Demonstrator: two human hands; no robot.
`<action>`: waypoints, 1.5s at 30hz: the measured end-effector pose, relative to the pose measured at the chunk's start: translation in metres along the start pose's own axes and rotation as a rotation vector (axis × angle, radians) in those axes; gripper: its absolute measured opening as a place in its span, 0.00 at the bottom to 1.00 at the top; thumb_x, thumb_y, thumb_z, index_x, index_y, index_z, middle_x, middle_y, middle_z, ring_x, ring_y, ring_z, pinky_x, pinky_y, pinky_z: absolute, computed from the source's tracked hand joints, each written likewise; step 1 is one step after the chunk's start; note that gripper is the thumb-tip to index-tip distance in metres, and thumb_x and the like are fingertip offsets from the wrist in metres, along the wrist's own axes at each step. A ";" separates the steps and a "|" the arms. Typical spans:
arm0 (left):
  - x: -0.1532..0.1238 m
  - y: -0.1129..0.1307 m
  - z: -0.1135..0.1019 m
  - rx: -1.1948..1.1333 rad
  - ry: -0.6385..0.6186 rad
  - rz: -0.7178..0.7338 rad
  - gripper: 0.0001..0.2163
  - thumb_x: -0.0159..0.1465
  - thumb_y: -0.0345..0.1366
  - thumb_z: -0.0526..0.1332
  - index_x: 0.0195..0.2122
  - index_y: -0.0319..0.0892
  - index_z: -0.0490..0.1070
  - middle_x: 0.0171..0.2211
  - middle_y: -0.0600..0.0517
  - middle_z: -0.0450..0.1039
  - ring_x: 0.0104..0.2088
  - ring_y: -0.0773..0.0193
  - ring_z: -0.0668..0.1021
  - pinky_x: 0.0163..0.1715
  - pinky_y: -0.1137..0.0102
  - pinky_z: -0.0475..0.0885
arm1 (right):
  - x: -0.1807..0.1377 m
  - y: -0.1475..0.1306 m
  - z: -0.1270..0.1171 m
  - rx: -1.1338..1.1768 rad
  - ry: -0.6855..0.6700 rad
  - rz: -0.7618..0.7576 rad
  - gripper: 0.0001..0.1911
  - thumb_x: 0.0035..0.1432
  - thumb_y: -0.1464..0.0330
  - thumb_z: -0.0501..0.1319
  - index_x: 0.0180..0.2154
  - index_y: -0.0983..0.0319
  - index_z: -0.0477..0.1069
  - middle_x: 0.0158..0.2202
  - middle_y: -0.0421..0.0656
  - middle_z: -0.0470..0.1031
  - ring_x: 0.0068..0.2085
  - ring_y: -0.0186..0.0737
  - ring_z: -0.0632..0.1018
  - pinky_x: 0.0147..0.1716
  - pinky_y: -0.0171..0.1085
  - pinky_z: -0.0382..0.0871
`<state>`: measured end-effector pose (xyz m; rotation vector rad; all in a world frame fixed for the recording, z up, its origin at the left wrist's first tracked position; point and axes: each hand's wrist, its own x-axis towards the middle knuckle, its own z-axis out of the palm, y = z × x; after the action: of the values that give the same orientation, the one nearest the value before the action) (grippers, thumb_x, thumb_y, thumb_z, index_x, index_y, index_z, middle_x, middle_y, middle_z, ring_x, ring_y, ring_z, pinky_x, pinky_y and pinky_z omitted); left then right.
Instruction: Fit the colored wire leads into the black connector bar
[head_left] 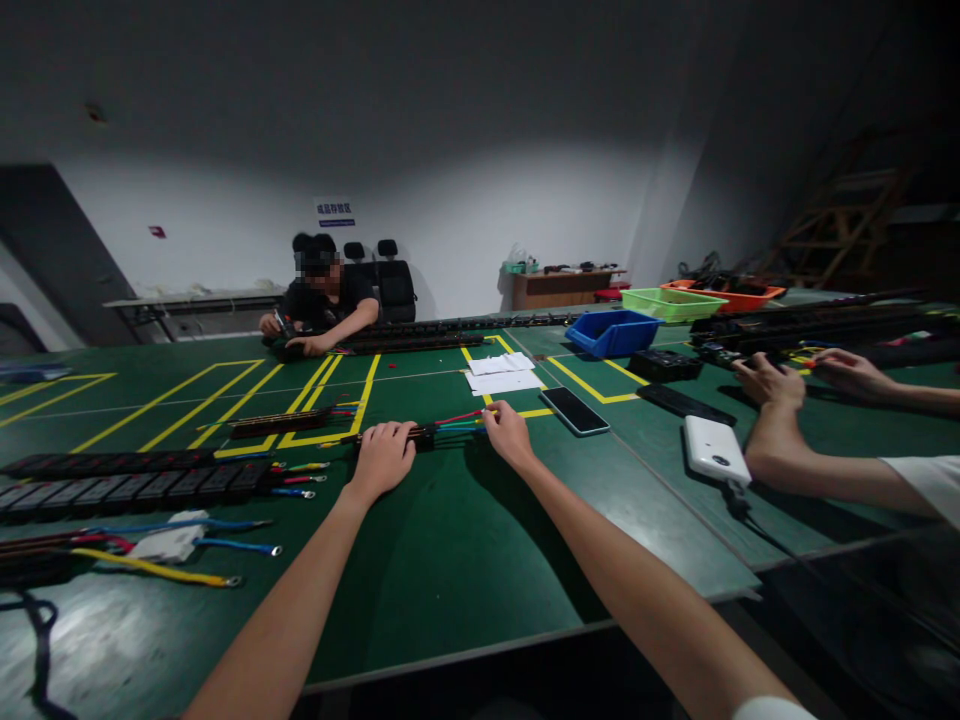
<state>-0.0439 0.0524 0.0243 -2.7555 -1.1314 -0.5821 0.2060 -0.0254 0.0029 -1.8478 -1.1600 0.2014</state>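
Observation:
My left hand (pixel 386 455) is closed over a dark, narrow strip-shaped part (pixel 424 437) on the green table, and its palm hides much of the part. Red, blue and yellow-green wires (pixel 459 424) run out of the part's right end. At their far end, my right hand (pixel 508 436) has its fingers pinched together on the wire tips, which are hidden by the fingers. Just beyond my left hand lies another dark strip with copper-coloured bars (pixel 281 424), with thin wires at its end.
Left, black socket strips (pixel 142 490) and wires with ring terminals (pixel 169 568) cover the table (pixel 420 590). White papers (pixel 502 373), a phone (pixel 575 410), a blue bin (pixel 611 332) and a white power bank (pixel 715 450) lie rightward. Co-workers' hands (pixel 772 385) work right and across.

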 end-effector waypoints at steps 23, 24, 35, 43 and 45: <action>0.000 0.000 0.000 0.006 0.005 0.000 0.20 0.71 0.41 0.49 0.59 0.43 0.72 0.54 0.42 0.76 0.56 0.49 0.75 0.60 0.50 0.65 | 0.006 0.008 0.011 0.162 -0.078 -0.136 0.30 0.66 0.58 0.53 0.64 0.65 0.67 0.27 0.39 0.72 0.30 0.41 0.72 0.33 0.37 0.64; 0.000 -0.001 0.001 0.006 0.002 0.001 0.20 0.71 0.41 0.49 0.59 0.43 0.72 0.54 0.42 0.76 0.56 0.49 0.75 0.60 0.50 0.65 | 0.006 0.009 0.011 0.141 -0.075 -0.112 0.28 0.66 0.59 0.53 0.62 0.65 0.68 0.28 0.40 0.73 0.31 0.42 0.73 0.34 0.37 0.64; 0.000 -0.002 0.003 -0.006 0.007 0.005 0.20 0.71 0.41 0.49 0.59 0.43 0.71 0.54 0.42 0.76 0.55 0.50 0.75 0.60 0.50 0.65 | 0.003 0.005 0.006 0.022 0.024 0.056 0.18 0.67 0.61 0.54 0.48 0.62 0.77 0.40 0.49 0.80 0.38 0.45 0.78 0.37 0.38 0.66; 0.001 -0.002 0.005 0.024 0.030 0.011 0.20 0.71 0.40 0.50 0.58 0.43 0.72 0.52 0.42 0.77 0.54 0.49 0.76 0.58 0.51 0.66 | 0.006 0.008 0.009 0.199 0.004 -0.130 0.28 0.62 0.61 0.54 0.60 0.64 0.73 0.22 0.37 0.68 0.27 0.40 0.70 0.32 0.36 0.62; 0.001 -0.002 0.004 0.019 0.026 0.009 0.20 0.71 0.41 0.50 0.58 0.43 0.72 0.52 0.42 0.77 0.54 0.50 0.76 0.59 0.50 0.65 | 0.005 0.008 0.008 0.217 -0.020 -0.151 0.30 0.61 0.60 0.54 0.61 0.64 0.71 0.21 0.35 0.65 0.27 0.39 0.68 0.32 0.36 0.62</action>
<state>-0.0435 0.0552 0.0205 -2.7272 -1.1130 -0.6019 0.2097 -0.0173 -0.0061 -1.5654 -1.2354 0.2500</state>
